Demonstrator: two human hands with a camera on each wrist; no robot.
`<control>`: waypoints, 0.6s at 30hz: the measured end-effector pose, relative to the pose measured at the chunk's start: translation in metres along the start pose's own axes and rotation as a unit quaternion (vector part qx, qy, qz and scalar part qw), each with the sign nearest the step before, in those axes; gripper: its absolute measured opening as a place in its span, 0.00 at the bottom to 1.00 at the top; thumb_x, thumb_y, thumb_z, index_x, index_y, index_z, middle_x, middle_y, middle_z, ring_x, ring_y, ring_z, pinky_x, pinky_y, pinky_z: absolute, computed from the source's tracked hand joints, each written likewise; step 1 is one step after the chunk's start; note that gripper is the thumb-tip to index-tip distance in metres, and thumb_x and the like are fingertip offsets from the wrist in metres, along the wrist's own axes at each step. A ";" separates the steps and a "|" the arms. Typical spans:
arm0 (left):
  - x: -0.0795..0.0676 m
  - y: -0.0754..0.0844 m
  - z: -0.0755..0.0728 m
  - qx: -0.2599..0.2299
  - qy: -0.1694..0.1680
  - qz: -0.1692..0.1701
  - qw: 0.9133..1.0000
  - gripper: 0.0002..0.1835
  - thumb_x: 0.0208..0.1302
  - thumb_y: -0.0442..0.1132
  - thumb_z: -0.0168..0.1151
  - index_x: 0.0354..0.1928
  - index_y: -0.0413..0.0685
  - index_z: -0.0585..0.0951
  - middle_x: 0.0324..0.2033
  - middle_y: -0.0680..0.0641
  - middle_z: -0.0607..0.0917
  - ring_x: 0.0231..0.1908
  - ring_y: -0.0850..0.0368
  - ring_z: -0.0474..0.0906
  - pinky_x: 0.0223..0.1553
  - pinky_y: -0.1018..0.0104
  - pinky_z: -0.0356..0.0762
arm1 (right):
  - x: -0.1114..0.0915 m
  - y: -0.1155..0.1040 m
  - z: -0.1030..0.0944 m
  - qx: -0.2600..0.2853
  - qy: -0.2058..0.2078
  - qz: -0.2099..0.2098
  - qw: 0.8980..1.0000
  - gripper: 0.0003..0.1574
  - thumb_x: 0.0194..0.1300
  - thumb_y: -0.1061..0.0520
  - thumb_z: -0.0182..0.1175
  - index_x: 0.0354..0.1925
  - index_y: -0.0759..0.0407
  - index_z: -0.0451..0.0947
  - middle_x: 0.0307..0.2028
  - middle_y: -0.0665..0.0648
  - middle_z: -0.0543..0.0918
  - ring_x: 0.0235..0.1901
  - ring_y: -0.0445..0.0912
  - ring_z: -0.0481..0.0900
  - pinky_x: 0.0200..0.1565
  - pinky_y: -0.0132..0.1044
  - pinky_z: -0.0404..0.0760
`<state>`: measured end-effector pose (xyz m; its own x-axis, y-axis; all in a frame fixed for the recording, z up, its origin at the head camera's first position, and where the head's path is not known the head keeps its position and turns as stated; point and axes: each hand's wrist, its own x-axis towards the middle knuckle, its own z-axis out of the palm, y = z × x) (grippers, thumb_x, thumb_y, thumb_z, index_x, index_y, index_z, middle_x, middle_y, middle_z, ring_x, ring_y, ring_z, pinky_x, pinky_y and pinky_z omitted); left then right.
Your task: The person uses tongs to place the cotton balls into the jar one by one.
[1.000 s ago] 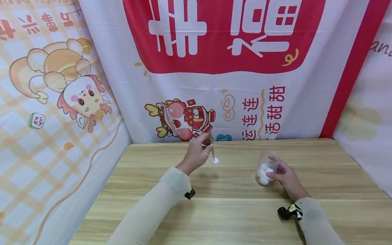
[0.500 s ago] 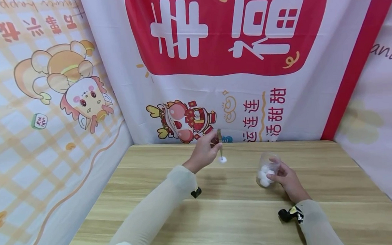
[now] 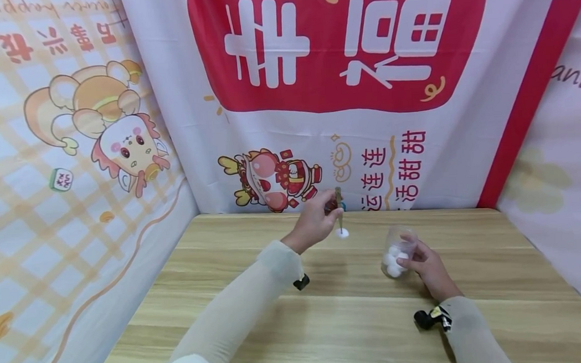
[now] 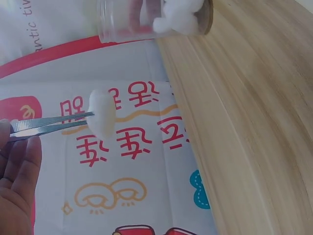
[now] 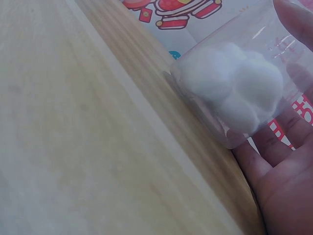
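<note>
My left hand (image 3: 318, 218) pinches metal tweezers (image 4: 46, 126), which point downward over the table. A white cotton ball (image 4: 101, 113) is caught between the tweezer tips. To the right, my right hand (image 3: 429, 267) grips a clear plastic jar (image 3: 401, 234) by its side, thumb on one face and fingers round the other. Several white cotton balls (image 5: 230, 81) lie in the lower part of the jar. Its base is at the tabletop, and the jar leans slightly in the head view. The cotton ball in the tweezers is left of the jar, a short way from it.
A wood-grain table (image 3: 359, 332) stretches under both arms. Behind it hangs a white and red printed cloth (image 3: 335, 95), meeting the table's back edge. A checked printed cloth (image 3: 73, 217) stands on the left and a pale one (image 3: 560, 187) on the right.
My left hand has moved to the right, carrying the tweezers and cotton ball closer to the jar. The right hand and the jar have stayed nearly in place.
</note>
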<state>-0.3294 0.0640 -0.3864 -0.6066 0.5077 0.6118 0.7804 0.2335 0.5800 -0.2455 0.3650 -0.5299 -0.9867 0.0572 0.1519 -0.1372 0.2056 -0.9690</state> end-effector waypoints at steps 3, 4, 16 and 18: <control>0.003 0.000 0.004 0.004 -0.002 0.007 1.000 0.07 0.65 0.32 0.63 0.42 0.48 0.75 0.35 0.54 0.77 0.35 0.61 0.75 0.34 0.72 0.80 | -0.001 -0.003 0.001 0.002 -0.001 0.007 1.000 0.43 0.62 0.53 0.68 0.71 0.53 0.62 0.63 0.63 0.68 0.55 0.44 0.72 0.50 0.24 0.73; 0.004 0.001 0.005 0.006 -0.001 0.007 1.000 0.07 0.65 0.32 0.63 0.42 0.48 0.76 0.35 0.54 0.77 0.35 0.61 0.75 0.34 0.72 0.80 | -0.001 -0.004 0.001 0.002 -0.001 0.009 1.000 0.43 0.62 0.53 0.68 0.71 0.53 0.62 0.63 0.63 0.68 0.54 0.44 0.72 0.50 0.24 0.73; 0.015 0.016 0.011 0.000 -0.008 0.017 1.000 0.09 0.64 0.32 0.64 0.45 0.46 0.77 0.36 0.53 0.81 0.36 0.64 0.77 0.38 0.74 0.79 | 0.001 0.000 0.000 -0.005 0.003 0.001 1.000 0.44 0.61 0.50 0.69 0.71 0.52 0.62 0.63 0.63 0.69 0.54 0.43 0.73 0.50 0.24 0.73; 0.016 0.018 0.013 -0.003 -0.006 0.022 1.000 0.10 0.64 0.32 0.65 0.45 0.46 0.77 0.36 0.52 0.82 0.36 0.64 0.78 0.38 0.75 0.79 | 0.000 0.000 0.000 -0.003 0.002 0.001 1.000 0.44 0.61 0.51 0.69 0.70 0.52 0.63 0.63 0.62 0.70 0.53 0.43 0.73 0.50 0.24 0.73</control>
<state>-0.3233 0.0866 -0.3731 -0.5692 0.5273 0.6309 0.8059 0.2056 0.5552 -0.2455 0.3646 -0.5299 -0.9867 0.0620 0.1504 -0.1343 0.2105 -0.9683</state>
